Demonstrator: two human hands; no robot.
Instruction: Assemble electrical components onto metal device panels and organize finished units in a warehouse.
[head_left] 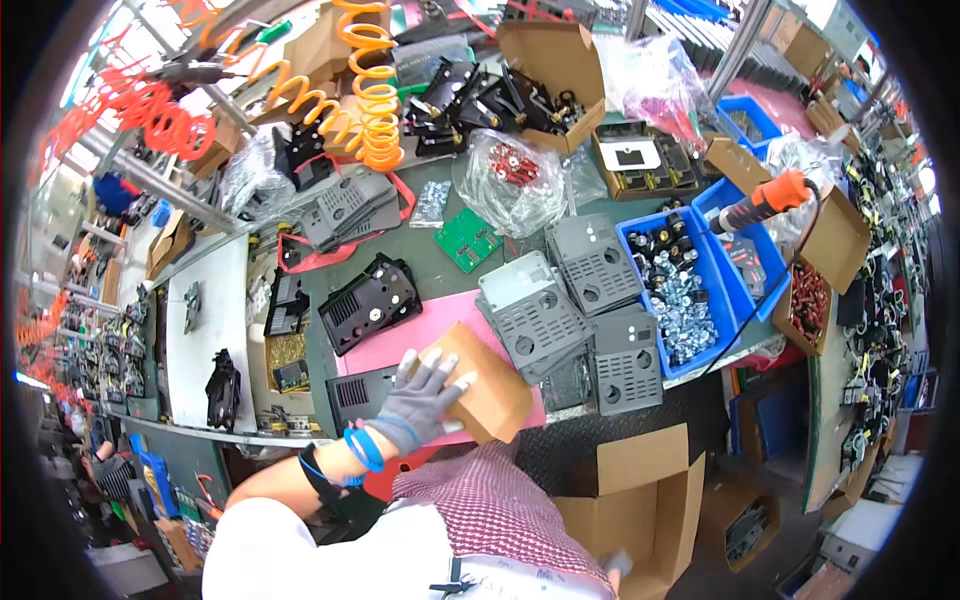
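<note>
My left hand (425,398), in a grey glove with pale fingertips, lies with spread fingers over the left side of a small brown cardboard box (492,390). The box sits tilted at the table's front edge, on a pink mat (445,318). Beside that hand is a dark grey slotted plastic cover (362,398); a black plastic housing (370,305) lies farther back. Stacked grey covers (533,318) stand right of the box. Low at the right, my right hand (619,563) is smeared by motion near a large open carton (632,510); its fingers cannot be made out.
Blue bins (668,300) hold shiny small parts and black knobs. An orange-handled power screwdriver (765,200) with a black cable hangs over them. Orange coiled hoses (375,110) dangle above the table. A green circuit board (468,240) and a bag of red parts (512,170) lie farther back.
</note>
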